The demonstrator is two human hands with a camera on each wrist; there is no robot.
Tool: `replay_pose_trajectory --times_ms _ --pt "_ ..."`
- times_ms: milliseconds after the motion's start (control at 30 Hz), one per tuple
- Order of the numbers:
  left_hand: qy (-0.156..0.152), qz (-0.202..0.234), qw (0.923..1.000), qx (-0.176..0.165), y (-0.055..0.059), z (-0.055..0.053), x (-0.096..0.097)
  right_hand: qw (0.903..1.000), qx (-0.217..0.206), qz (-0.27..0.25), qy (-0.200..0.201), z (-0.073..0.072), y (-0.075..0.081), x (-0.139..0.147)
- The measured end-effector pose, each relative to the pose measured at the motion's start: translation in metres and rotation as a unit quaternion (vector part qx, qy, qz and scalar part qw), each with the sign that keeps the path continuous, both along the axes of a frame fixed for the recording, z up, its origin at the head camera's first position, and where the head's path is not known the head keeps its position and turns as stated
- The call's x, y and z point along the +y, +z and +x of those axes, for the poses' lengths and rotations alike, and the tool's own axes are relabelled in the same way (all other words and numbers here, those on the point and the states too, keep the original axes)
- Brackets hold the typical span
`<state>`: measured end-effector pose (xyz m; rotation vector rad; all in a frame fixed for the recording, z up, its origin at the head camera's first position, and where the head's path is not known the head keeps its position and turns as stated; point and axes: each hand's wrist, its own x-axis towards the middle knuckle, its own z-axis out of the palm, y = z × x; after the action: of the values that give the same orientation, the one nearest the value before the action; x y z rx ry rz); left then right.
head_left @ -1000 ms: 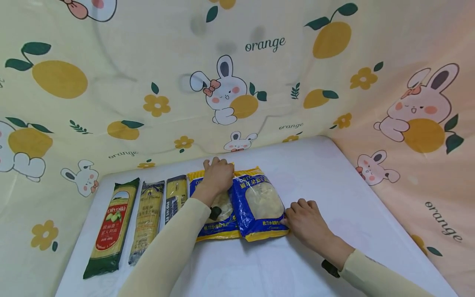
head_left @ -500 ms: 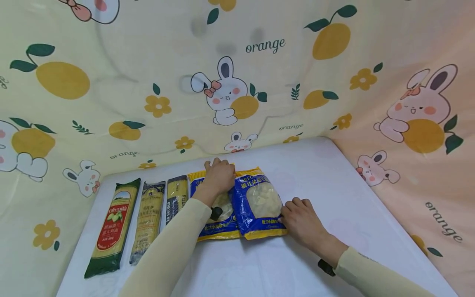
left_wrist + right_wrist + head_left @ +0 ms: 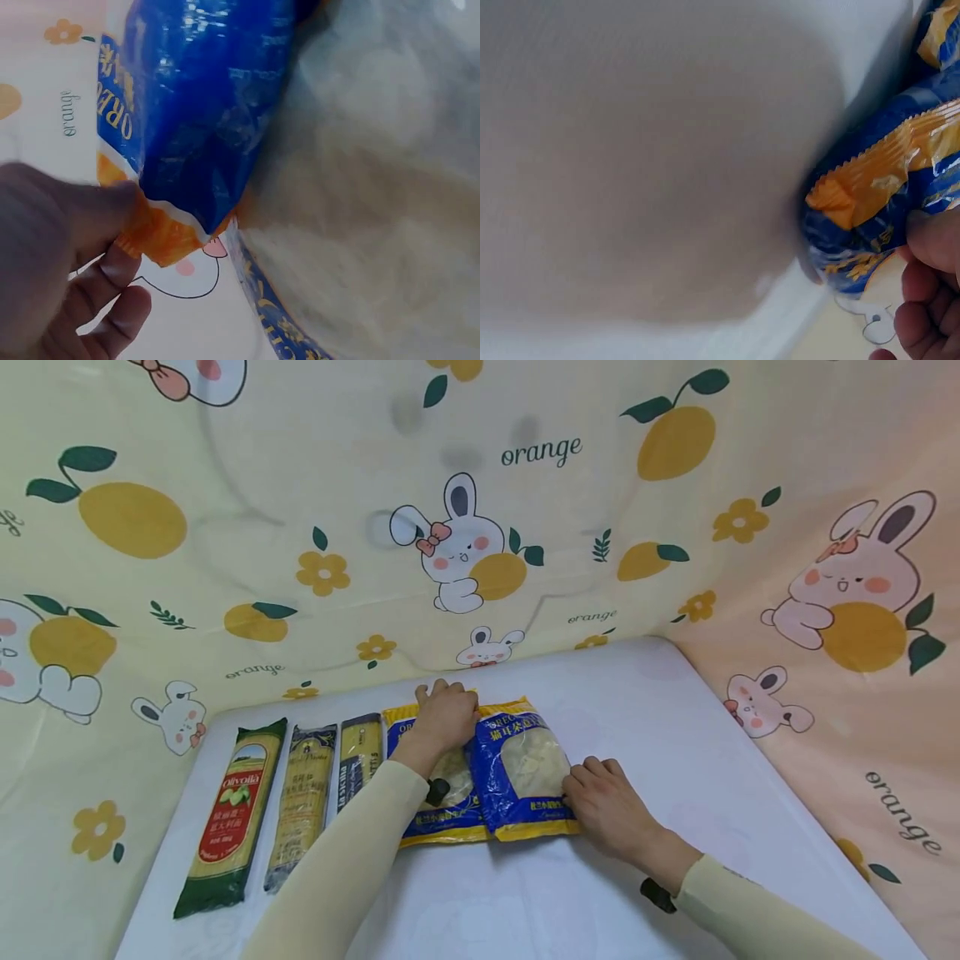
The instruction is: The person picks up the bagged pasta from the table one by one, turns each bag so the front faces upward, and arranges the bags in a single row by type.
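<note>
Two blue-and-yellow bags of pasta lie side by side, the right pasta bag [image 3: 534, 764] overlapping the edge of the left pasta bag [image 3: 450, 814]. My left hand [image 3: 444, 718] reaches across the left bag and covers part of it. In the left wrist view, its thumb and forefinger pinch the orange top corner [image 3: 161, 232] of the right bag. My right hand [image 3: 609, 797] is at that bag's lower right side. The right wrist view shows its thumb and fingers [image 3: 937, 240] pinching the bag near the crimped orange end [image 3: 877, 176].
Left of the bags stand in a row a green-ended spaghetti pack [image 3: 232, 818], a second long pasta pack [image 3: 302, 806] and a shorter-looking pack [image 3: 360, 756], partly behind my left sleeve. The white table [image 3: 480, 910] meets a printed cloth [image 3: 480, 527] at the back and right.
The right bag's lower edge has shifted slightly left, and my right hand has moved a little left and up with it. My left hand stays at the top corner.
</note>
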<state>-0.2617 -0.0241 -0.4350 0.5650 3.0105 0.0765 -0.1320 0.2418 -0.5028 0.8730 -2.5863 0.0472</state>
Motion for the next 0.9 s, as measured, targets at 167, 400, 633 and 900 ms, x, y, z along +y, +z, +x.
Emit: replay_pose_trajectory --times_ms 167,400,633,900 --pt "-0.035 -0.028 0.9979 0.047 0.0 -0.014 0.005 1.0 -0.004 0.005 -0.001 -0.007 0.011 0.021" --pt "-0.028 -0.003 0.9937 0.109 0.003 -0.037 0.026 0.9971 0.059 0.027 -0.038 -0.025 0.045 0.048" --pt "0.011 -0.011 0.9973 0.071 -0.018 -0.032 0.041 0.9953 0.062 0.075 0.001 -0.015 0.016 0.038" --pt "-0.147 -0.04 0.9882 -0.019 -0.02 0.018 0.071 0.9989 0.02 0.04 -0.018 -0.015 0.004 0.04"
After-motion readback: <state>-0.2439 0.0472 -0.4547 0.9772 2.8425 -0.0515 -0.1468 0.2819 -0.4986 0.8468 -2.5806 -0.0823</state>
